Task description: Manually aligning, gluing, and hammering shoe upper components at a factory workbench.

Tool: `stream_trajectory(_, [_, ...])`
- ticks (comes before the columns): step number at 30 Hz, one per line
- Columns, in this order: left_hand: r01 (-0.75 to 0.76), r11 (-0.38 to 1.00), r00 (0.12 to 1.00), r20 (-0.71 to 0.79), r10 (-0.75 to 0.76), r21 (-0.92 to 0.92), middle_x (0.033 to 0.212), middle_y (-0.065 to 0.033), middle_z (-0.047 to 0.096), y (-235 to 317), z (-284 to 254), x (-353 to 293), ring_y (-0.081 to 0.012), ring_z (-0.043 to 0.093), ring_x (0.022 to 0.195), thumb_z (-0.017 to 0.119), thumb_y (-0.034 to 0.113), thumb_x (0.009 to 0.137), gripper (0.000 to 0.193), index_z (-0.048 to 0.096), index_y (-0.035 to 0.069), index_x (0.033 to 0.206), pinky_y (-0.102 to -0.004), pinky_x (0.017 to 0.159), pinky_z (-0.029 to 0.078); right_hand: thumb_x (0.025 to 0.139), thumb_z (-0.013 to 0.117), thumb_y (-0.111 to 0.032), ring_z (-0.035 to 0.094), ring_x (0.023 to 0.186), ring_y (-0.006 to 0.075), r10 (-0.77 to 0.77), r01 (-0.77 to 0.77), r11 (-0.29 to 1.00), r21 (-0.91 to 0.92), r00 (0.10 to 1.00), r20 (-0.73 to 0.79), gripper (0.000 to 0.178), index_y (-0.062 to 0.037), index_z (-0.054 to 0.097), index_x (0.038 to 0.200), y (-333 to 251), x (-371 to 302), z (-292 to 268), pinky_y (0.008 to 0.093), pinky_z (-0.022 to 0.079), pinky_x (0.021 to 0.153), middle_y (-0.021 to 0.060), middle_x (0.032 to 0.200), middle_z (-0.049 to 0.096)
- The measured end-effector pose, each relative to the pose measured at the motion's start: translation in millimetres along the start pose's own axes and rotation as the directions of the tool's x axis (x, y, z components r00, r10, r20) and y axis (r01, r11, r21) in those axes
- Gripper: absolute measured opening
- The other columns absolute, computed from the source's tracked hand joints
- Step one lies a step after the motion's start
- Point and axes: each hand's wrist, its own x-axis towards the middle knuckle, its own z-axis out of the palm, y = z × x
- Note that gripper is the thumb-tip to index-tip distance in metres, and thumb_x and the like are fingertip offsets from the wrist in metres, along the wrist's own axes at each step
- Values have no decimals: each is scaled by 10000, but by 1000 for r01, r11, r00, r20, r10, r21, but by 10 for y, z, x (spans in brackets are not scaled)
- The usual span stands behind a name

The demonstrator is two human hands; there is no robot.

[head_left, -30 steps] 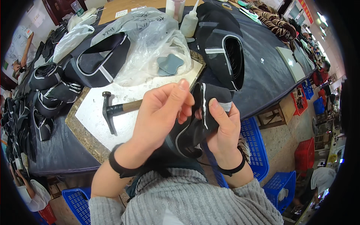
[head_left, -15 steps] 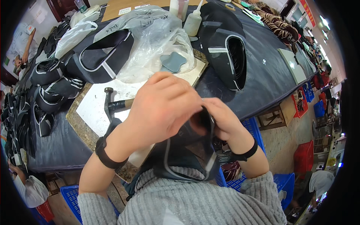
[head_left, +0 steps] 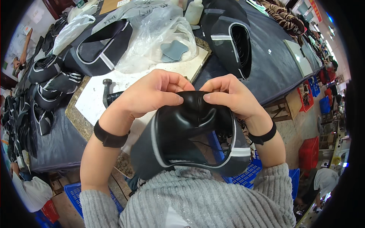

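Note:
A black shoe upper [head_left: 175, 133] with a pale grey edging hangs open in front of my chest. My left hand [head_left: 156, 91] pinches its far edge, thumb on the dark inner face and fingers behind. My right hand [head_left: 232, 95] grips the same edge a little to the right, its thumb lying close to the left one. A seam and soft creases run down the smooth inside between the thumbs. By my left wrist a hammer [head_left: 107, 91] lies on a white board [head_left: 91, 102], its handle partly hidden by my arm. Grey-blue cut pieces [head_left: 174, 51] rest beyond my hands.
Stacked black uppers [head_left: 95, 49] stand at the left, and another stack [head_left: 228, 41] at the right. A clear plastic bag [head_left: 152, 30] and a squeeze bottle [head_left: 194, 12] sit at the back. Blue baskets [head_left: 243, 173] are below the table. Other people are at the far left and right.
The hands have moved apart from an overlapping position and now sit side by side on the upper's edge. The upper has been raised and spread, showing its inside.

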Motion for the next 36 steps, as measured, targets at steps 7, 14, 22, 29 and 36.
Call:
stream_trajectory(7, [-8, 1000, 1000, -28, 8, -2, 922, -51, 715, 33, 65, 67, -75, 659, 806, 595, -81, 804, 256, 662, -47, 1049, -195, 736, 513, 889, 656, -50, 621, 756, 49, -33, 25, 989, -145, 998, -55, 113, 49, 698, 925, -91, -47, -2, 197, 488, 688, 45, 834, 706])
stream_trajectory(14, [-47, 991, 994, -93, 59, 124, 905, -25, 684, 89, 141, 184, -51, 623, 816, 580, -78, 818, 258, 635, -36, 1067, -193, 718, 483, 856, 660, -86, 482, 598, 47, -258, 180, 904, -387, 953, -158, 161, 4, 613, 731, -100, 4, 67, 259, 390, 535, 1, 622, 576])
stream_trajectory(22, [-242, 823, 896, -208, 393, 513, 1192, -149, 632, 162, 377, 426, -193, 615, 1124, 715, 11, 803, 508, 520, -42, 1270, -313, 964, 472, 833, 674, -106, 554, 516, 172, -605, 259, 647, -717, 747, -276, 181, 11, 608, 711, -386, -96, -190, 332, 430, 519, 125, 587, 586])
stream_trajectory(29, [-203, 967, 977, -101, 189, -154, 1588, -246, 219, -113, 346, 808, -331, 326, 1438, 787, 189, 854, 1057, 28, -6, 1563, -437, 1095, 393, 921, 654, -117, 507, 572, 19, -658, 362, 728, -582, 129, -742, 218, 15, 667, 749, -866, -258, -839, 203, 390, 501, -20, 629, 590])
stream_trajectory(36, [-199, 763, 964, 19, 267, -615, 1503, -221, 409, -11, 1107, 1579, -343, 409, 1390, 349, 688, 966, 851, 249, 15, 1477, -561, 1085, 390, 914, 670, -129, 580, 598, 67, -418, 666, 697, -265, 78, -905, 154, -13, 683, 814, -770, -356, -1115, 225, 479, 535, -10, 740, 634])
